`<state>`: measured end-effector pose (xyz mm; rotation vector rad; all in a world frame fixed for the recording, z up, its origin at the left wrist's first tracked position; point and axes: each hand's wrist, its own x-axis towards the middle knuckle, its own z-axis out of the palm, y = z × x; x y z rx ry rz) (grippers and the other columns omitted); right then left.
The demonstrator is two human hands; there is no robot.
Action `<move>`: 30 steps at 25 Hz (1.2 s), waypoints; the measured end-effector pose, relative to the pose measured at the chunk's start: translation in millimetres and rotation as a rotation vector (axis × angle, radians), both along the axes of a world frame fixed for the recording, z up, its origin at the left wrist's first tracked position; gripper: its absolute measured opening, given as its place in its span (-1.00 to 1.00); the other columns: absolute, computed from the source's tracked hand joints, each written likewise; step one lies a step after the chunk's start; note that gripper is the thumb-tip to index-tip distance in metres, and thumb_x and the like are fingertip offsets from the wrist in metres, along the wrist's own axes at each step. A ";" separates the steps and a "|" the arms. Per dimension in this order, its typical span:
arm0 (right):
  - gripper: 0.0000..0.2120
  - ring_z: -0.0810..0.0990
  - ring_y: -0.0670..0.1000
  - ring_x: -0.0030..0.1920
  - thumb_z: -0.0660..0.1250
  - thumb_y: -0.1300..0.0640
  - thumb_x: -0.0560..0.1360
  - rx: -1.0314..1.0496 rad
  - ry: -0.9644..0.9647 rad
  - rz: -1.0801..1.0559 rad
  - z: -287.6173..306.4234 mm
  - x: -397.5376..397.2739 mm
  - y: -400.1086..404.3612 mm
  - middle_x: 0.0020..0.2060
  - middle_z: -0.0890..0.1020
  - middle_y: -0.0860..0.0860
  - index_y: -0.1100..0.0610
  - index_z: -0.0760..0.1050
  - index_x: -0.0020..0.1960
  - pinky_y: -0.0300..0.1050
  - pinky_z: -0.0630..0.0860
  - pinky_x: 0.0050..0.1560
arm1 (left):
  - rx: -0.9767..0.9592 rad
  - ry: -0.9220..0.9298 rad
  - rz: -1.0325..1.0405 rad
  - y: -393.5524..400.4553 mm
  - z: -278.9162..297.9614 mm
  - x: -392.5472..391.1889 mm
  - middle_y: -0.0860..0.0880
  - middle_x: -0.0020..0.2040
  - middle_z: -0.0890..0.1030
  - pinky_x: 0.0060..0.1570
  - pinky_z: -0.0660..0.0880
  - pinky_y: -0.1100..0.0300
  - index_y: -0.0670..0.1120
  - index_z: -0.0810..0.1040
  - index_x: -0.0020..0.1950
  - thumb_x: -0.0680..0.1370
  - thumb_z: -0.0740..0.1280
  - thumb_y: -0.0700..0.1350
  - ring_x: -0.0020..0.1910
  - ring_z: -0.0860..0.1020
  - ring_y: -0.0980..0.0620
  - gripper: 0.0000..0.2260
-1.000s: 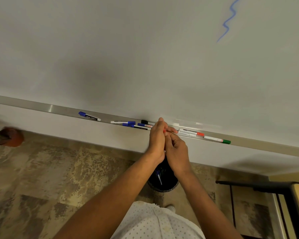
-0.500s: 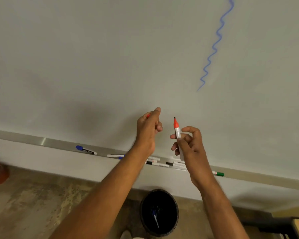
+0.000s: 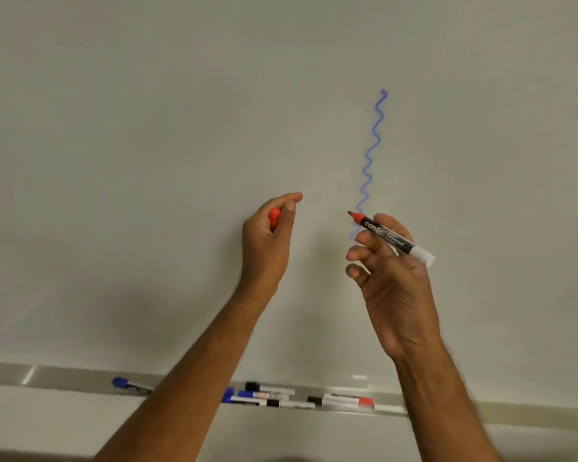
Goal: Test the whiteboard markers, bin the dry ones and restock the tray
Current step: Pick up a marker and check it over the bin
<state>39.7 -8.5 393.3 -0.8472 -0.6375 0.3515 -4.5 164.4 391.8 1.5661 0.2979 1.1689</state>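
Whiteboard (image 3: 147, 161), right hand (image 3: 394, 281) holding uncapped marker (image 3: 392, 237)

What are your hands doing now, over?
Right hand grips uncapped red marker, tip near whiteboard. Left hand holds its red cap. No red mark yet. Nothing in the way.

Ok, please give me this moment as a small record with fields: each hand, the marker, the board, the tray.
left hand: left hand holds the red cap, raised in front of the board
right hand: right hand pinches the red marker
marker: uncapped, tip pointing up and left, near the board
board: whiteboard bears one blue wavy line; no red mark visible
tray: tray holds several capped markers, blue, black and red
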 end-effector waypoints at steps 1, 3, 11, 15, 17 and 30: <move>-0.75 0.59 0.08 -0.19 0.29 0.25 0.53 -0.017 -0.057 -0.078 10.5 2.2 4.0 -0.10 0.63 0.07 0.04 0.59 0.15 -0.09 0.52 -0.19 | 0.126 -0.020 0.062 4.4 9.6 2.1 0.11 -0.06 0.67 0.05 0.57 0.23 0.02 0.66 0.21 0.69 0.28 -0.11 -0.07 0.61 0.13 -0.81; -0.89 0.52 0.10 -0.24 0.27 0.12 0.59 -0.047 -0.149 -0.275 30.9 8.0 12.2 -0.22 0.58 0.08 0.04 0.58 0.02 -0.06 0.47 -0.22 | 0.403 -0.086 0.206 14.9 27.9 8.3 0.07 0.07 0.65 0.10 0.57 0.17 -0.06 0.64 0.27 0.69 0.26 -0.14 0.08 0.59 0.11 -0.79; -0.87 0.66 0.11 -0.18 0.34 0.13 0.56 -0.134 -0.563 -0.826 76.2 32.6 50.7 -0.16 0.66 0.03 0.13 0.53 0.10 0.11 0.60 -0.19 | 1.055 0.007 0.712 53.5 55.3 54.7 -0.17 0.54 0.38 0.46 0.28 -0.24 -0.05 0.46 0.51 0.71 0.25 -0.04 0.53 0.32 -0.23 -0.63; -0.79 0.65 -0.04 -0.12 0.37 0.00 0.53 -0.198 -0.701 -1.055 88.2 47.4 66.5 -0.11 0.67 -0.11 0.08 0.59 0.09 0.04 0.61 -0.10 | 1.102 0.106 0.823 69.1 43.9 68.7 -0.19 0.60 0.28 0.55 0.16 -0.21 -0.05 0.31 0.59 0.71 0.22 0.04 0.59 0.21 -0.25 -0.54; -0.78 0.65 -0.06 -0.09 0.37 -0.01 0.55 -0.213 -0.740 -1.117 91.7 55.9 71.8 -0.07 0.68 -0.12 0.06 0.59 0.14 0.05 0.62 -0.07 | 1.123 0.104 0.864 72.5 39.6 71.6 -0.19 0.59 0.29 0.54 0.18 -0.22 -0.06 0.32 0.59 0.72 0.22 0.05 0.58 0.22 -0.25 -0.54; -0.86 0.63 -0.08 -0.16 0.37 0.06 0.49 -0.335 -0.794 -1.042 36.8 55.5 66.4 -0.18 0.63 -0.15 0.02 0.57 0.04 -0.13 0.55 -0.15 | 1.107 0.081 0.878 71.7 36.7 74.3 -0.18 0.57 0.33 0.51 0.23 -0.24 -0.07 0.36 0.57 0.71 0.22 0.02 0.57 0.27 -0.25 -0.57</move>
